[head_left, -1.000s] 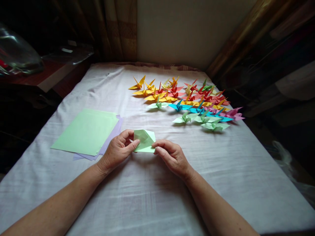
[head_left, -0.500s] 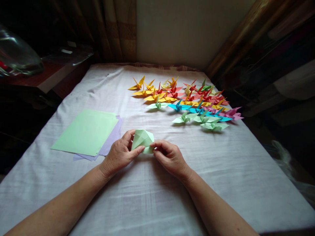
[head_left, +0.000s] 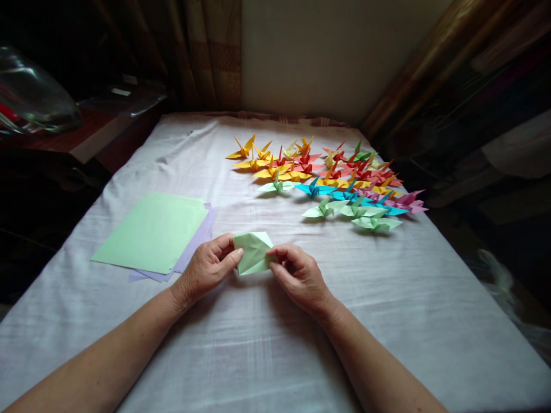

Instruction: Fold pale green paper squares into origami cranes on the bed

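Between my two hands is a small piece of folded pale green paper (head_left: 255, 253), creased across its face, held just above the cloth. My left hand (head_left: 210, 264) pinches its left edge, thumb in front and fingers behind. My right hand (head_left: 300, 276) grips the right corner between thumb and forefinger, with the other fingers curled in. To the left of my hands lies a stack of flat light green sheets (head_left: 150, 232), with purple sheets (head_left: 196, 241) sticking out from beneath it.
Rows of folded paper cranes (head_left: 314, 188) in yellow, red, blue, pink and green stand at the back right of the white cloth (head_left: 241, 344). A clear glass vessel (head_left: 37, 94) is at the far left, above a dark red wooden surface (head_left: 92, 135).
The folded paper looks flatter and squarer, its lower flap now in line with the rest. My left thumb has slid left along it. The view has shifted slightly.
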Action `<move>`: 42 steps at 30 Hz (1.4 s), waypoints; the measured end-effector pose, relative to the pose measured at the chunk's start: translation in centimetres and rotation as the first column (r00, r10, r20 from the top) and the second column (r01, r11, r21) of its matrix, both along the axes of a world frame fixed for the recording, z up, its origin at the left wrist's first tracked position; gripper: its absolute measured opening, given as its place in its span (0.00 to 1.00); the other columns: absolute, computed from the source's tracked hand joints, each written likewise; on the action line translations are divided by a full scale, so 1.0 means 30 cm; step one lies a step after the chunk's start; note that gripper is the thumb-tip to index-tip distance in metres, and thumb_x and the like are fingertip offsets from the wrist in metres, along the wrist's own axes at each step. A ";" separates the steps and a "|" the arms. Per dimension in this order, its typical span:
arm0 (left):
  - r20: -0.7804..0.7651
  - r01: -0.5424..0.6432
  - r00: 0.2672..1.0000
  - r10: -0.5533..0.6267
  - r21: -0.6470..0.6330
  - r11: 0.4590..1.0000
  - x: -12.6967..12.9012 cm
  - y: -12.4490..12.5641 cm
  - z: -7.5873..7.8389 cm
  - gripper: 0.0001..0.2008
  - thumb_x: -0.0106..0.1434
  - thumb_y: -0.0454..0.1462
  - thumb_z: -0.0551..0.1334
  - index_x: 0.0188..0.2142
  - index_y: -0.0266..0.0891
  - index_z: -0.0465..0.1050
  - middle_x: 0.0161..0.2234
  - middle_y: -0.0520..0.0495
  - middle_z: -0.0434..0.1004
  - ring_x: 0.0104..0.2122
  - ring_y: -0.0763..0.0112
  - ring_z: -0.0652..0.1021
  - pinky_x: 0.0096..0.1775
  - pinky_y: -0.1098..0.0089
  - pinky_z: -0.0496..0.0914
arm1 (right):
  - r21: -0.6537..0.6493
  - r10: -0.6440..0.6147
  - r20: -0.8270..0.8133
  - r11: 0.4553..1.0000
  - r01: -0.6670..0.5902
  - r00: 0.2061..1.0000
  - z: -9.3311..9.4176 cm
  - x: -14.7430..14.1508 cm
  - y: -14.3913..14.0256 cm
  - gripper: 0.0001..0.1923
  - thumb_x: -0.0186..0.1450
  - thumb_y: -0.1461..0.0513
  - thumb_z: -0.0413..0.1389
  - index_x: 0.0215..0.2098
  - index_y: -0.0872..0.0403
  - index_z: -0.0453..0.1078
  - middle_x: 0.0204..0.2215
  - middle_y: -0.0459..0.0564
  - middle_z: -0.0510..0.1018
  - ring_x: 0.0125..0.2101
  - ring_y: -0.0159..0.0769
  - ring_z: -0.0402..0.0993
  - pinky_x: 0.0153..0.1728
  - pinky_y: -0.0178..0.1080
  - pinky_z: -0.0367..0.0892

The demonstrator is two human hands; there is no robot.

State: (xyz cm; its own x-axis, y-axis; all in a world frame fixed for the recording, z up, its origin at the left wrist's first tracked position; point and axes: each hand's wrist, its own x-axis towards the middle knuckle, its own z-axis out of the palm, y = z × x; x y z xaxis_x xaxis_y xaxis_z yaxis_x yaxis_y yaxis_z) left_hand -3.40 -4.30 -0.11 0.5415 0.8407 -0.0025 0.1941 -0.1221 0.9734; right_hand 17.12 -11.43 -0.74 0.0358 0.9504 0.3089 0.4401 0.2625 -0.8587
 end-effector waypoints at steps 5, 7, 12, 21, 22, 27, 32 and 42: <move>-0.013 -0.073 0.997 0.074 0.027 0.997 -0.008 -0.004 -0.015 0.24 0.63 0.42 0.63 0.58 0.40 0.66 0.37 0.49 0.77 0.27 0.73 0.77 0.33 0.71 0.74 | 0.071 -0.004 0.097 0.997 -0.003 0.995 0.003 0.016 0.002 0.11 0.58 0.69 0.51 0.36 0.52 0.71 0.27 0.44 0.73 0.26 0.31 0.68 0.29 0.33 0.66; -0.024 -0.020 0.999 0.022 0.073 0.997 -0.011 -0.004 -0.014 0.25 0.63 0.42 0.62 0.59 0.41 0.67 0.39 0.47 0.78 0.27 0.74 0.77 0.32 0.72 0.73 | 0.093 0.009 0.124 0.995 -0.021 0.992 0.005 0.024 0.003 0.13 0.56 0.71 0.50 0.36 0.52 0.70 0.28 0.45 0.73 0.27 0.31 0.68 0.30 0.33 0.66; -0.093 0.097 0.993 -0.066 0.381 0.919 -0.011 0.003 0.001 0.12 0.63 0.37 0.61 0.45 0.40 0.79 0.42 0.43 0.82 0.40 0.64 0.80 0.45 0.66 0.73 | 0.144 0.025 0.179 0.988 -0.051 0.984 0.008 0.039 0.008 0.15 0.55 0.72 0.49 0.35 0.52 0.72 0.29 0.46 0.74 0.30 0.33 0.71 0.32 0.34 0.68; -0.287 0.143 0.956 0.063 0.642 0.753 -0.014 0.010 -0.003 0.10 0.65 0.41 0.61 0.41 0.44 0.80 0.36 0.47 0.84 0.41 0.61 0.79 0.51 0.59 0.65 | 0.200 -0.079 0.200 0.979 0.038 0.977 -0.027 0.031 0.021 0.16 0.63 0.71 0.51 0.42 0.51 0.76 0.39 0.52 0.78 0.40 0.37 0.76 0.43 0.39 0.74; -0.303 0.160 0.951 0.058 0.647 0.745 -0.013 0.009 -0.002 0.10 0.65 0.41 0.61 0.41 0.44 0.80 0.36 0.47 0.84 0.41 0.61 0.79 0.51 0.59 0.65 | 0.201 -0.077 0.204 0.979 0.036 0.976 -0.029 0.029 0.024 0.16 0.63 0.71 0.51 0.43 0.50 0.76 0.40 0.52 0.78 0.41 0.37 0.76 0.44 0.39 0.74; -0.411 0.302 0.912 -0.002 0.668 0.680 -0.003 0.003 0.010 0.10 0.66 0.39 0.59 0.41 0.44 0.80 0.34 0.49 0.83 0.38 0.64 0.78 0.53 0.57 0.61 | 0.203 -0.070 0.301 0.979 0.008 0.951 -0.043 0.022 0.042 0.17 0.65 0.69 0.52 0.47 0.50 0.76 0.46 0.55 0.79 0.47 0.41 0.75 0.52 0.45 0.72; -0.442 0.321 0.896 0.046 0.715 0.621 0.005 -0.008 0.015 0.10 0.66 0.40 0.59 0.37 0.46 0.81 0.34 0.47 0.80 0.37 0.62 0.75 0.49 0.57 0.64 | 0.237 -0.096 0.413 0.972 -0.005 0.906 -0.065 0.023 0.059 0.16 0.66 0.69 0.52 0.47 0.52 0.76 0.47 0.56 0.79 0.48 0.43 0.75 0.51 0.47 0.72; -0.539 0.425 0.842 -0.042 0.613 0.665 0.000 -0.016 -0.022 0.15 0.68 0.41 0.59 0.52 0.49 0.76 0.56 0.45 0.77 0.60 0.51 0.70 0.64 0.39 0.48 | 0.176 -0.159 0.441 0.980 0.089 0.883 -0.077 0.037 0.061 0.13 0.66 0.67 0.55 0.45 0.51 0.77 0.48 0.57 0.78 0.48 0.44 0.74 0.52 0.49 0.70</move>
State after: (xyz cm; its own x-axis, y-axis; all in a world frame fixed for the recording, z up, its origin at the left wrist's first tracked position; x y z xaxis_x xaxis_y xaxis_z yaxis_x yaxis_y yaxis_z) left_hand -3.38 -4.79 -0.75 0.8125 0.5387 0.2226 0.4353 -0.8148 0.3829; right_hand 18.23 -9.59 -3.06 -0.0264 0.8900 0.4552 0.8072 0.2876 -0.5155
